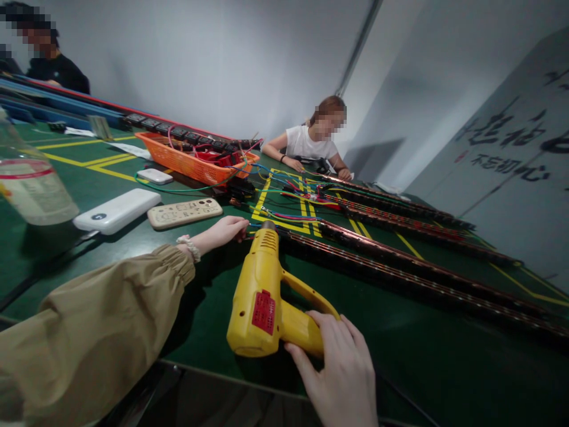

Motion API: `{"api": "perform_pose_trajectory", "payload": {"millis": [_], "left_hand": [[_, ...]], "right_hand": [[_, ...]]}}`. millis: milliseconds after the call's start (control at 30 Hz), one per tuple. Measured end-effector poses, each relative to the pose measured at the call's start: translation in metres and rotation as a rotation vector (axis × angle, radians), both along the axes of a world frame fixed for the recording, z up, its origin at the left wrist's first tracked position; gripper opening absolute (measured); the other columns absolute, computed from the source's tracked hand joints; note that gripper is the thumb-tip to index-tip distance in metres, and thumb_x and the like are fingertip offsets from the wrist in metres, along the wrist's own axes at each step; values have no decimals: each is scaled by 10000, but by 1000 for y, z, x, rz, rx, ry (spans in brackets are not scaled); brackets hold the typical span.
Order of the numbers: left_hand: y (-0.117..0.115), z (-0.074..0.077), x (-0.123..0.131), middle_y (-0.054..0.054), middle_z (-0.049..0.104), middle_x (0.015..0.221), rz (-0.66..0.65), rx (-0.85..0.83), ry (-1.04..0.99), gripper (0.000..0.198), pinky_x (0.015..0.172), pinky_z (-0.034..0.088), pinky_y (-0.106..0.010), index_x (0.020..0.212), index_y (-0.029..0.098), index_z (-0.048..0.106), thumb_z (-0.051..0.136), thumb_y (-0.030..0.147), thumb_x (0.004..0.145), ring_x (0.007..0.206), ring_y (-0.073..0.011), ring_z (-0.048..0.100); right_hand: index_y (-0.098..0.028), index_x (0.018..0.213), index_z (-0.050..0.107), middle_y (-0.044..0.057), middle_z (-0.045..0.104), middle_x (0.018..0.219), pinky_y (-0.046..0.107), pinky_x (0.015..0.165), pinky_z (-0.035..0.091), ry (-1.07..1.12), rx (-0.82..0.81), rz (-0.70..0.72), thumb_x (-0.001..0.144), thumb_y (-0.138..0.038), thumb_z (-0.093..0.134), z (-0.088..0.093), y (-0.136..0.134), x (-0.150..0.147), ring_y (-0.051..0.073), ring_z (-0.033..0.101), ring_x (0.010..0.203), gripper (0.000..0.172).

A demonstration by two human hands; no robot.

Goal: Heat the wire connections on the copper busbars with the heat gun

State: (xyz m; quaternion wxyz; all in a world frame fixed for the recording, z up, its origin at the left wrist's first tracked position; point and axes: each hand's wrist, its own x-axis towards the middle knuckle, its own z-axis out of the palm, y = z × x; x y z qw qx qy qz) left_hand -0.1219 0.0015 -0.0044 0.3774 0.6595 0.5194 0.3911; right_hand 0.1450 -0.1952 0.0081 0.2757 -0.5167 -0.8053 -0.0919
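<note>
My right hand (340,362) is wrapped around the handle of a yellow heat gun (255,296), whose metal nozzle (269,225) points away from me toward the wire ends. Just left of the nozzle, my left hand (224,231) has its fingers pinched together on thin wires (252,233). The exact spot it grips is partly hidden by the fingers. From there a long dark strip with copper-coloured rails (377,267) runs off to the right. Beyond it lies a similar strip (364,237) with coloured wires (291,216) at its near end.
An orange basket (186,160) holds parts and wires. A patterned phone case (184,213), a white power bank (118,210), a small white case (154,176) and a bottle (33,184) stand on the left of the green table (427,350). One person (311,142) works opposite; another (57,71) sits far left.
</note>
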Motion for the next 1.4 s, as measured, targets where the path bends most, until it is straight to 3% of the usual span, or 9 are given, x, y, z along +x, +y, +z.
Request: {"api": "perform_pose_trajectory", "payload": {"millis": [100,567,1067,1400], "left_hand": [[2,-2,-2,13,536,610,-86,-58,-47,302,536,380,-213,636,157,438,375,367,844,529,-86,507],[6,-4,-3,0,533,585,-71,-4,-19,343,519,361,-225,621,151,465,392,416,826,499,-85,473],[2,1,4,6,532,552,5,-46,-61,320,514,394,-228,585,161,459,439,432,755,482,-102,504],[-4,10,8,20,495,497,41,-91,-130,322,472,356,-218,593,153,499,485,444,731,457,-95,454]], "right_hand": [[-201,1041,498,27,598,950,406,961,287,-14,26,-24,830,-501,533,-2,-2,2,208,540,893,368],[-198,1015,508,22,599,917,391,936,289,-6,84,-53,866,-551,434,-3,-5,-5,204,527,883,390],[-199,1048,488,28,572,922,450,966,301,-13,-96,62,840,-484,533,2,3,-6,216,536,897,355],[-195,1015,507,40,586,908,457,941,350,9,-104,111,813,-546,525,3,11,-8,237,549,908,405]]}}
